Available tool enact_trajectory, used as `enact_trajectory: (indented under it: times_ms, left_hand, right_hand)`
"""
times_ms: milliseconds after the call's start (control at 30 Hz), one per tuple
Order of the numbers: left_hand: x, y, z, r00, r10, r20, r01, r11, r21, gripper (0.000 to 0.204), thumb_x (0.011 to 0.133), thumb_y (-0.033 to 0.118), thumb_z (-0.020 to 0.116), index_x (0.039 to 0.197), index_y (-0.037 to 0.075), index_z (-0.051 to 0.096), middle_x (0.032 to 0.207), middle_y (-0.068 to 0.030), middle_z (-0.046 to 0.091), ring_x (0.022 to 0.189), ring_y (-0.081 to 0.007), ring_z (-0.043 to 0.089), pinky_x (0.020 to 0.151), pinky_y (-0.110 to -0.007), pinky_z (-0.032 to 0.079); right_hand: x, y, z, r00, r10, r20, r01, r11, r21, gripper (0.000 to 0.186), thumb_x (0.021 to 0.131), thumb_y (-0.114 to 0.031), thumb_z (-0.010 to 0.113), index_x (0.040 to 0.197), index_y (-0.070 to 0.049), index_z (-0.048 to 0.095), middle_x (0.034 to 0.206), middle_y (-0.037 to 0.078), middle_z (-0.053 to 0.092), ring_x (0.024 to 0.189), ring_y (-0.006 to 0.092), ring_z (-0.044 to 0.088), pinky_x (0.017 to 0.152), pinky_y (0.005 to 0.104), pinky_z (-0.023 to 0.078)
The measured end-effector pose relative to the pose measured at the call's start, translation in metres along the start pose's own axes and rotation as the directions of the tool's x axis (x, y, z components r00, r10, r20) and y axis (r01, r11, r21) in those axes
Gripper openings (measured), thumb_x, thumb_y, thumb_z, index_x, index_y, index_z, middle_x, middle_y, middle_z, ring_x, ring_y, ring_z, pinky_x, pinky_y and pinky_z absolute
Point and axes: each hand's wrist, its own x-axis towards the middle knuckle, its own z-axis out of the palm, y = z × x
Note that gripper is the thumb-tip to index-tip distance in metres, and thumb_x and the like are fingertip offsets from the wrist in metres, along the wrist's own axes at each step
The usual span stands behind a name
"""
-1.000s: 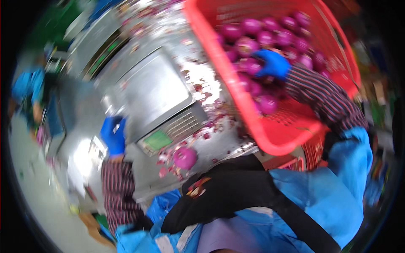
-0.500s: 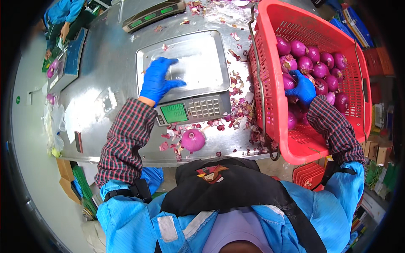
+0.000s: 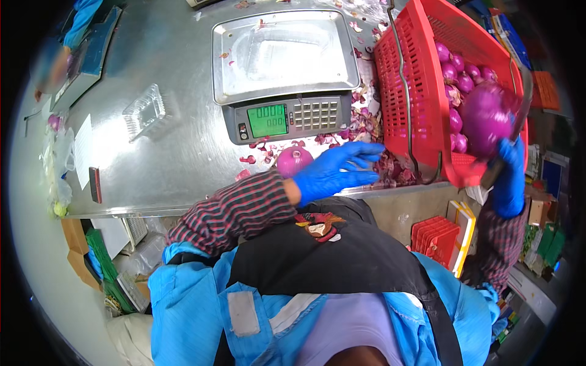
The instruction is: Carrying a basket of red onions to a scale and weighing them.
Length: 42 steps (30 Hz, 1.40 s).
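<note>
My left hand (image 3: 336,171), in a blue glove, reaches rightward over the counter's front edge with fingers stretched out, beside a single red onion (image 3: 293,160) and scattered purple peels (image 3: 360,122). My right hand (image 3: 510,174), also gloved, grips a large, motion-blurred red onion (image 3: 485,122), raised over the front right of the red plastic basket (image 3: 397,110). More red onions (image 3: 464,79) lie inside the basket. The digital scale (image 3: 284,119) stands left of the basket, its steel pan (image 3: 284,55) holding a few small peel bits.
A clear plastic container (image 3: 143,113), white paper (image 3: 82,149) and a dark red object (image 3: 96,185) lie on the steel counter (image 3: 171,171). A co-worker's blue sleeve and hand (image 3: 76,27) show at the upper left. Red crates (image 3: 433,241) sit below the counter.
My left hand has come from over the scale pan rightward and down toward the counter edge. My right hand has lifted an onion out from among the others toward the basket's near right.
</note>
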Motion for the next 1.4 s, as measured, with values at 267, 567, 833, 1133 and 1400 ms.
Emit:
enact_trajectory:
  times_ms: [267,567,833,1133,1400]
  left_hand:
    - [-0.012,-0.023,0.001,0.992,-0.114,0.053,0.124,0.825,-0.551,0.068,0.078,0.027,0.066,0.132,0.005,0.031,0.120,-0.0109,0.048,0.106,-0.0213,0.052,0.086,-0.034,0.047]
    - [-0.042,-0.022,-0.019,0.951,-0.290,0.106,0.307,0.929,-0.209,0.060,0.079,0.021,0.065,0.128,0.004,0.035,0.118,-0.0093,0.050,0.108,-0.0204,0.051,0.095,-0.033,0.040]
    - [-0.039,-0.035,-0.016,0.870,-0.448,0.206,0.493,0.786,-0.373,0.057,0.081,0.019,0.063,0.128,0.003,0.035,0.118,-0.0124,0.050,0.107,-0.0203,0.053,0.093,-0.033,0.043]
    - [-0.033,-0.043,-0.025,0.858,-0.465,0.218,0.497,0.859,-0.126,0.064,0.081,0.027,0.064,0.131,0.003,0.033,0.117,-0.0090,0.051,0.106,-0.0162,0.052,0.090,-0.029,0.043]
    - [0.032,0.021,-0.131,0.807,0.588,0.054,-0.031,-0.049,0.998,0.044,0.067,0.017,0.068,0.109,0.012,0.054,0.107,-0.0112,0.055,0.098,-0.0302,0.050,0.083,-0.039,0.042]
  right_hand:
    - [-0.079,0.091,0.167,0.964,0.236,0.124,-0.255,0.950,0.179,0.055,0.067,-0.012,0.075,0.115,-0.003,0.049,0.099,0.007,0.058,0.074,0.0069,0.056,0.052,0.0194,0.042]
    - [-0.066,0.126,0.192,0.981,-0.150,0.121,0.144,0.988,0.054,0.031,0.076,-0.018,0.069,0.102,-0.003,0.063,0.075,0.002,0.062,0.062,0.0064,0.053,0.053,0.0218,0.043]
    - [-0.066,0.143,0.190,0.993,0.086,0.078,-0.094,0.990,0.107,0.023,0.081,-0.025,0.065,0.081,-0.002,0.063,0.066,0.003,0.060,0.046,0.0047,0.047,0.039,0.0204,0.034]
    - [-0.068,0.154,0.191,0.996,-0.003,0.088,0.011,0.997,-0.082,0.023,0.082,-0.022,0.064,0.090,-0.001,0.063,0.063,0.000,0.055,0.052,0.0040,0.048,0.045,0.0208,0.039]
    - [-0.060,0.184,0.175,0.992,-0.019,-0.124,0.022,1.000,0.020,0.018,0.081,-0.017,0.065,0.091,-0.001,0.064,0.066,0.003,0.056,0.051,0.0065,0.049,0.045,0.0211,0.038]
